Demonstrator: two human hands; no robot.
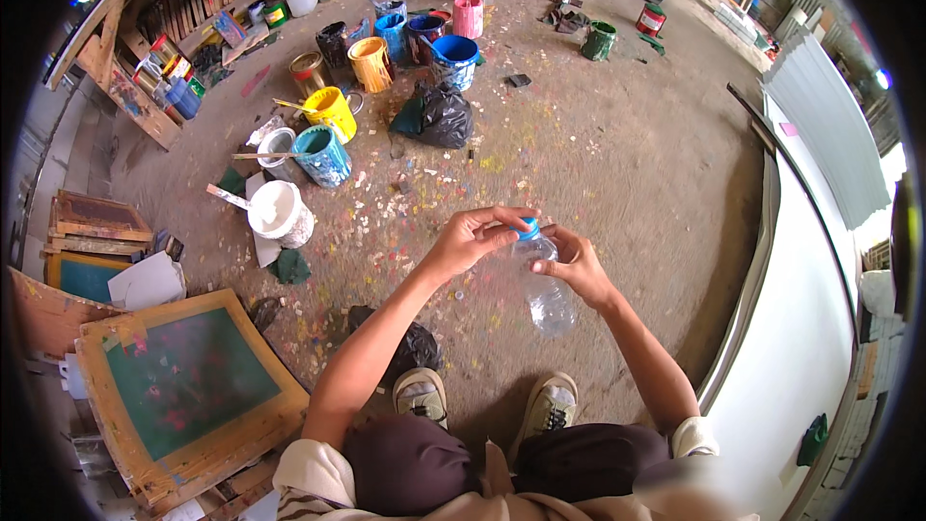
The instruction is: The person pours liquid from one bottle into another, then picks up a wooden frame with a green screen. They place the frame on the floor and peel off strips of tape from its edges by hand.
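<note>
Left hand point(473, 239) is pinching the blue cap point(527, 228) at the bottle's mouth: fingers point(511, 217) are nearly closed, index lying over the top, thumb pressing from the near side. Can't tell how far the cap is threaded on. Right hand point(577, 270) is gripping the clear plastic bottle point(552, 307) just below the neck, thumb laid across the front, other fingers wrapping behind and partly hidden. Bottle is hanging in both hands above the middle of the floor point(627, 154), in front of the knees, base leaning slightly right. Contents: can't tell. Shoes point(422, 394) are standing on the floor below. Toward the floor's left edge, a wood-framed green screen point(275, 352) is lying at a slant. Beyond it, a white bucket point(296, 230), a teal bucket point(330, 166) and a yellow bucket point(338, 118) are running in a loose row toward the floor's far edge, sticks poking out. A black plastic bag point(447, 121) is sitting right of the yellow bucket; a second dark bag point(417, 347) is lying by the left shoe. Large white panel point(791, 347) is lining the floor's right edge.
</note>
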